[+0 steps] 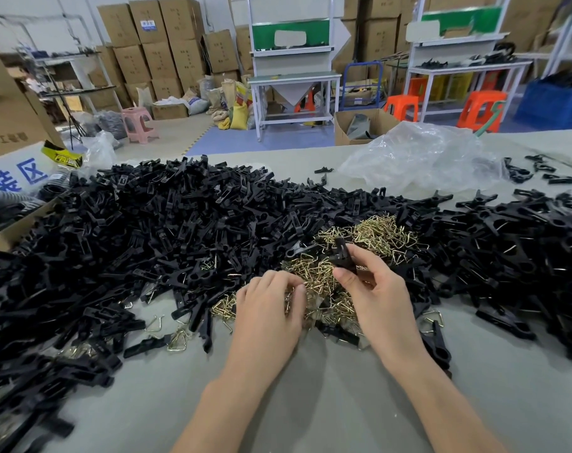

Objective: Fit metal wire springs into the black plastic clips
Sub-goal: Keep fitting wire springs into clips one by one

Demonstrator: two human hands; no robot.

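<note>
A wide heap of black plastic clips [180, 223] covers the grey table [327, 403] from left to right. In its middle lies a tangle of brass-coloured wire springs [381, 237]. My right hand [376, 299] pinches one black clip [343, 256] upright between thumb and fingers, just above the springs. My left hand [268, 305] lies knuckles up on the near edge of the spring pile, its fingertips curled into the wires; whether it holds one is hidden.
A crumpled clear plastic bag [418, 158] lies at the back right of the table. A cardboard box [13, 223] stands at the left edge. Loose springs [176, 341] and clips are scattered near my left arm. Benches, stools and stacked cartons fill the room behind.
</note>
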